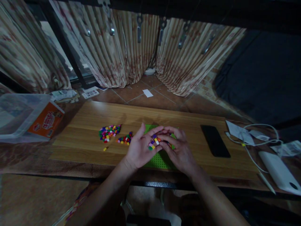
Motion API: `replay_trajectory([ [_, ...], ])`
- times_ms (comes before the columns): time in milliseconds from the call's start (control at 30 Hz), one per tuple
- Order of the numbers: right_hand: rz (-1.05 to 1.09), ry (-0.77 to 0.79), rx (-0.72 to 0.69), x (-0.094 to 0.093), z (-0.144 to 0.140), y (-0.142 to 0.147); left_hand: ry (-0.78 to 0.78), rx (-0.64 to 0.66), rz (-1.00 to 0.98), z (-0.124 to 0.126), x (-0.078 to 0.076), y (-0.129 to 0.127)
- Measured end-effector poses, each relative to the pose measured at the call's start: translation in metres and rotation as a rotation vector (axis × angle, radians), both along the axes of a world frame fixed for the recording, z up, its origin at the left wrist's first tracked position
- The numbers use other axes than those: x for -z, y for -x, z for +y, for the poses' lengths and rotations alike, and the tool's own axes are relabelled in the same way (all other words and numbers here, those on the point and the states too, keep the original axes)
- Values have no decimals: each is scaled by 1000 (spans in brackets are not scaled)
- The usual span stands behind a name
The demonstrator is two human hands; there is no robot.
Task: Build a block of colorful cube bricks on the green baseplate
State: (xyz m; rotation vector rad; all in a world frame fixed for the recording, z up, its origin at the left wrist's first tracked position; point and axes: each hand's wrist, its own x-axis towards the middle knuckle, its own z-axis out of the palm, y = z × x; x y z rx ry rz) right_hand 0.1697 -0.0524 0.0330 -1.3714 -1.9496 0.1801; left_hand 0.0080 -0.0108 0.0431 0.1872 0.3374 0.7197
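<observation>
The room is dim. Behind the wooden worktop (192, 128) hang striped curtains (136, 56) with reddish pattern. At left stands a dark window frame (63, 40); brown tiles cover the floor (133, 93).

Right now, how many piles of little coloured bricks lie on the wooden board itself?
2: a larger pile on the left, and a smaller pile between it and the left hand. Others could be hidden.

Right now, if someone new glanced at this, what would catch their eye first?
Probably the colorful bricks in the upturned left hand, with the right hand close against them, above the green board near the middle. Next, the brick piles left of the hands on the wooden tabletop, then the orange panel by the clear tub at far left.
</observation>
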Motion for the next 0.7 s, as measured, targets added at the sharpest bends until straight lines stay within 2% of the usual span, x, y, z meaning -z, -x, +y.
replay_trajectory([
  [233, 106, -5, 50, -2, 0, -5, -4, -40, 44, -2, -2, -1],
  [400, 245, 69, 164, -1, 1, -35, 20, -239, 238, 10, -1, 10],
  [533, 157, 153, 166, 5, 2, -48, 46, -351, 345, 18, 1, 20],
  [700, 80, 165, 92, 14, 4, -44, 35, -327, 338, 17, 1, 19],
])
